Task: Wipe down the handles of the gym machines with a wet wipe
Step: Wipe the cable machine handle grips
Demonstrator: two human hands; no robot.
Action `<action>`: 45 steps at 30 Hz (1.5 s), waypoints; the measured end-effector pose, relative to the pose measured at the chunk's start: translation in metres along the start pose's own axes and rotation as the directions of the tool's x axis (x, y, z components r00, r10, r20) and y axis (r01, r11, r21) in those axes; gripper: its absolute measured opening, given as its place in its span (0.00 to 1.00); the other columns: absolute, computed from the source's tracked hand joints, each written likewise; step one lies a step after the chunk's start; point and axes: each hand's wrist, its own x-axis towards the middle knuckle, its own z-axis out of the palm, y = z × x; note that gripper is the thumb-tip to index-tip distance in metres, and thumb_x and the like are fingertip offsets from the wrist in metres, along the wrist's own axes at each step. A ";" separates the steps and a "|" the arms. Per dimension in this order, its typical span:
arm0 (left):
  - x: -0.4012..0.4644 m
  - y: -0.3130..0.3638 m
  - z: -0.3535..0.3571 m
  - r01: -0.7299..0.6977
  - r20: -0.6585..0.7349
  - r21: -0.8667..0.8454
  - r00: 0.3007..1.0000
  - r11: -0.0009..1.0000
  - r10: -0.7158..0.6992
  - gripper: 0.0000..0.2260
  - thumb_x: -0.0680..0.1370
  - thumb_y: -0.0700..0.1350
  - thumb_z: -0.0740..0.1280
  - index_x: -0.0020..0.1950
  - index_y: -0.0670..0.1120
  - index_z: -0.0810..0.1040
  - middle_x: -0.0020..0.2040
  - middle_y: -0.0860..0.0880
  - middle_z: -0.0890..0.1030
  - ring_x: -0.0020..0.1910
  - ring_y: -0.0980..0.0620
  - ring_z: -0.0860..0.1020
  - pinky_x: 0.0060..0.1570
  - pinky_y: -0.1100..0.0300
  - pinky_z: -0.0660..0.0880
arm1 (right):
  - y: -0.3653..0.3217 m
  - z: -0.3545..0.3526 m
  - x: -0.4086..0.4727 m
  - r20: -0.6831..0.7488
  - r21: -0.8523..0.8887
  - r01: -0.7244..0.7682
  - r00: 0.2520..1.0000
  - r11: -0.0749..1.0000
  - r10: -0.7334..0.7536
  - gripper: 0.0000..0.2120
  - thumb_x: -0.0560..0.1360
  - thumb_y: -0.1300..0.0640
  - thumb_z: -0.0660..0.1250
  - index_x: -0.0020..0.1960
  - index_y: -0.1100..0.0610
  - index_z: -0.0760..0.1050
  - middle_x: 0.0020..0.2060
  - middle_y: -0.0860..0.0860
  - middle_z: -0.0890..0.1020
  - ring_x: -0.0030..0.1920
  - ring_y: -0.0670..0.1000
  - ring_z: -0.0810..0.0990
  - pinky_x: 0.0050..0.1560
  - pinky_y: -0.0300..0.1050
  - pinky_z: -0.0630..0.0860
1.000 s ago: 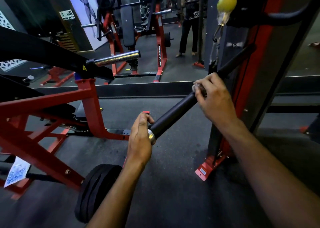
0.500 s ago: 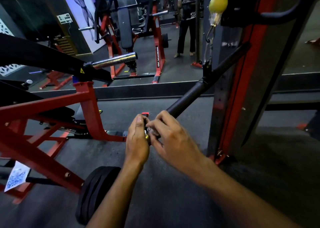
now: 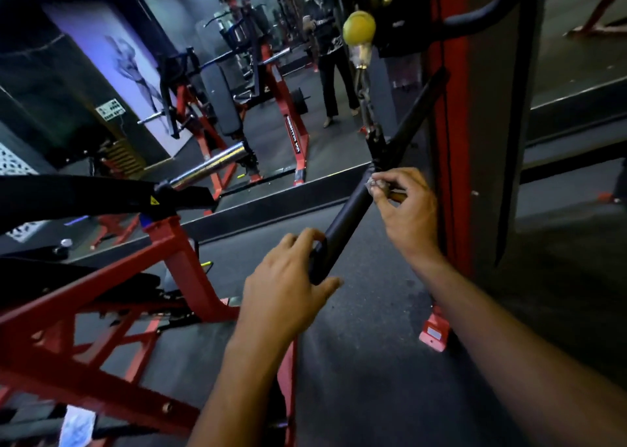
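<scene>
Left hand (image 3: 285,294) gripped the black bar handle's (image 3: 342,224) hidden lower end, right hand (image 3: 405,209) pinched a barely visible wet wipe (image 3: 375,186) on it.

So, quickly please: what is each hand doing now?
Left hand: grips the lower end of the black padded cable bar.
Right hand: pinches a small crumpled white wet wipe against the bar.

My left hand (image 3: 288,290) covers the near end of the bar handle (image 3: 346,219). The wipe (image 3: 375,186) is mostly hidden under my right hand's (image 3: 407,209) fingertips. At seven o'clock, a blurred paper tag (image 3: 76,426) is unreadable, cut by the edge.
</scene>
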 end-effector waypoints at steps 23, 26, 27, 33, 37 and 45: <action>-0.011 -0.029 0.030 0.225 0.218 -0.817 0.973 0.531 -0.077 0.17 0.87 0.50 0.55 0.70 0.52 0.80 0.51 0.50 0.86 0.44 0.58 0.83 0.40 0.68 0.76 | -0.066 -0.010 -0.121 0.500 0.048 0.252 0.832 0.967 -0.241 0.10 0.77 0.57 0.67 0.58 0.55 0.79 0.53 0.48 0.75 0.54 0.46 0.77 0.55 0.40 0.78; -0.016 -0.026 0.034 0.286 0.270 -0.844 0.958 0.453 -0.102 0.24 0.87 0.59 0.47 0.69 0.55 0.80 0.53 0.45 0.86 0.40 0.57 0.82 0.35 0.68 0.75 | -0.068 -0.014 -0.131 0.570 0.076 0.384 0.740 0.920 -0.356 0.10 0.78 0.59 0.67 0.59 0.56 0.78 0.54 0.50 0.76 0.53 0.49 0.76 0.53 0.44 0.78; -0.017 -0.026 0.036 0.303 0.282 -0.863 0.953 0.405 -0.112 0.26 0.86 0.61 0.46 0.68 0.54 0.80 0.51 0.46 0.87 0.39 0.57 0.83 0.34 0.67 0.75 | -0.067 -0.016 -0.125 0.606 0.070 0.435 0.697 0.898 -0.385 0.10 0.79 0.59 0.67 0.59 0.57 0.78 0.54 0.51 0.76 0.53 0.49 0.76 0.51 0.44 0.79; -0.015 -0.023 0.039 0.320 0.287 -0.894 0.947 0.313 -0.146 0.31 0.82 0.68 0.46 0.67 0.54 0.81 0.38 0.45 0.82 0.32 0.52 0.78 0.27 0.61 0.71 | -0.058 -0.016 -0.052 0.529 -0.178 0.404 0.808 0.897 -0.259 0.08 0.76 0.59 0.69 0.55 0.58 0.79 0.52 0.52 0.76 0.52 0.50 0.76 0.50 0.48 0.82; -0.016 -0.022 0.042 0.319 0.276 -0.883 0.946 0.345 -0.169 0.30 0.82 0.68 0.46 0.66 0.55 0.81 0.43 0.46 0.85 0.36 0.50 0.81 0.31 0.59 0.75 | -0.077 -0.010 -0.070 0.603 -0.216 0.398 0.773 0.891 -0.199 0.07 0.78 0.58 0.66 0.55 0.57 0.79 0.53 0.52 0.75 0.53 0.50 0.75 0.53 0.49 0.80; -0.021 -0.023 0.048 0.324 0.285 -0.920 0.940 0.222 -0.190 0.33 0.82 0.70 0.46 0.62 0.53 0.84 0.50 0.35 0.83 0.44 0.38 0.78 0.39 0.52 0.72 | -0.083 -0.003 -0.061 0.766 -0.158 0.614 0.571 0.773 -0.297 0.05 0.76 0.60 0.69 0.51 0.57 0.77 0.52 0.54 0.73 0.50 0.51 0.75 0.48 0.48 0.80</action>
